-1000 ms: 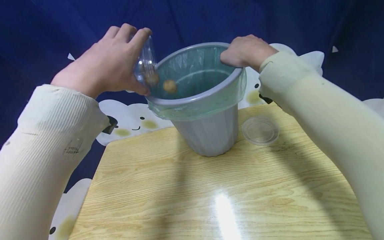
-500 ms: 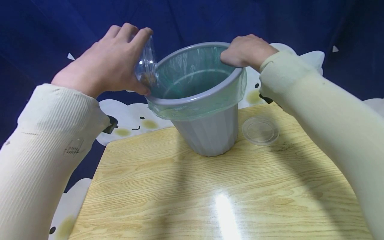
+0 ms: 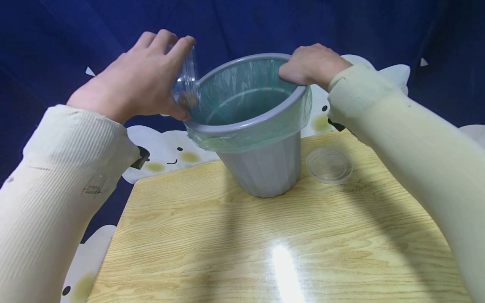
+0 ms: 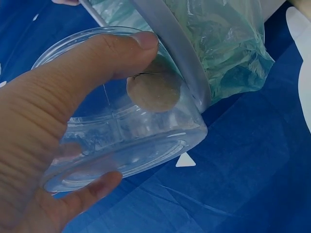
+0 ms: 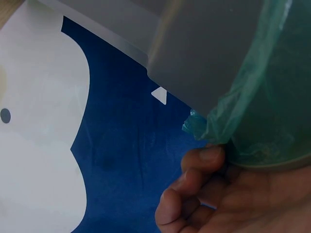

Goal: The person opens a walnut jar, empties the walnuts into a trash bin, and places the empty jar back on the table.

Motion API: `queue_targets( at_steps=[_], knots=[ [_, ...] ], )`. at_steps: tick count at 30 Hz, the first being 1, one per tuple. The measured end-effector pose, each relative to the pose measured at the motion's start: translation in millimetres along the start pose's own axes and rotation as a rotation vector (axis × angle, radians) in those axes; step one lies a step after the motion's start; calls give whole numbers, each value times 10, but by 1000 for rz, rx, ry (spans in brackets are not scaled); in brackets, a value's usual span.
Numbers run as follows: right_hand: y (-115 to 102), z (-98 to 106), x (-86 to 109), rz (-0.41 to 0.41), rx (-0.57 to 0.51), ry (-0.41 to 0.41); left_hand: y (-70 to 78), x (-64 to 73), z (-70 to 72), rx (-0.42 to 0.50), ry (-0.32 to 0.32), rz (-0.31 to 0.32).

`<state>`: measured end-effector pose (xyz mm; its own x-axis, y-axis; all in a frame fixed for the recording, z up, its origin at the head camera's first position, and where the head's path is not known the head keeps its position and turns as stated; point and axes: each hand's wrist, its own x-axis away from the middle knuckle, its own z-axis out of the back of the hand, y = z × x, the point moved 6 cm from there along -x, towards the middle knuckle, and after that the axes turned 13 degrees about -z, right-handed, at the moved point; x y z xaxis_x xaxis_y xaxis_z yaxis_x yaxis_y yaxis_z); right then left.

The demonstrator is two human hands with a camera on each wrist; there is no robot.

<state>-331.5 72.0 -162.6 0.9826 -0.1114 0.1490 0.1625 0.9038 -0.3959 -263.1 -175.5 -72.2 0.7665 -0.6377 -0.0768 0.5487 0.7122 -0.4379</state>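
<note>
My left hand (image 3: pixel 140 80) grips a clear plastic jar (image 3: pixel 188 73), tipped on its side with its mouth over the left rim of a grey trash bin (image 3: pixel 265 170). Inside the jar lies a round brown nut (image 4: pixel 154 93) with a dark seam, like a walnut. In the left wrist view the thumb (image 4: pixel 104 58) lies along the jar near its mouth, which meets the bin's rim. My right hand (image 3: pixel 314 65) holds the bin's far right rim, fingers (image 5: pixel 201 160) curled under it. A green bag (image 3: pixel 254 139) lines the bin, folded over the rim; the bin's bottom is hidden.
The bin tilts left on a wooden table (image 3: pixel 182 235). Right of its base a clear round lid (image 3: pixel 329 165) lies flat. A dark blue cloth (image 3: pixel 242 25) with white cartoon shapes hangs behind and around the table.
A second ago two brown nuts showed at the jar's mouth, one tumbling into the bin. That one is now out of sight. The hands and bin have hardly moved.
</note>
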Motion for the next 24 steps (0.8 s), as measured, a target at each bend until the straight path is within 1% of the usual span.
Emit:
queue_targets(
  at_steps=[19,24],
  knots=[
    [7,-6,0,-6,-12,-7,43,-27,14,-21,-20,-25],
    [3,-12,-2,-13,-18,-13,42,-26,10,-26,-24,-21]
  ],
)
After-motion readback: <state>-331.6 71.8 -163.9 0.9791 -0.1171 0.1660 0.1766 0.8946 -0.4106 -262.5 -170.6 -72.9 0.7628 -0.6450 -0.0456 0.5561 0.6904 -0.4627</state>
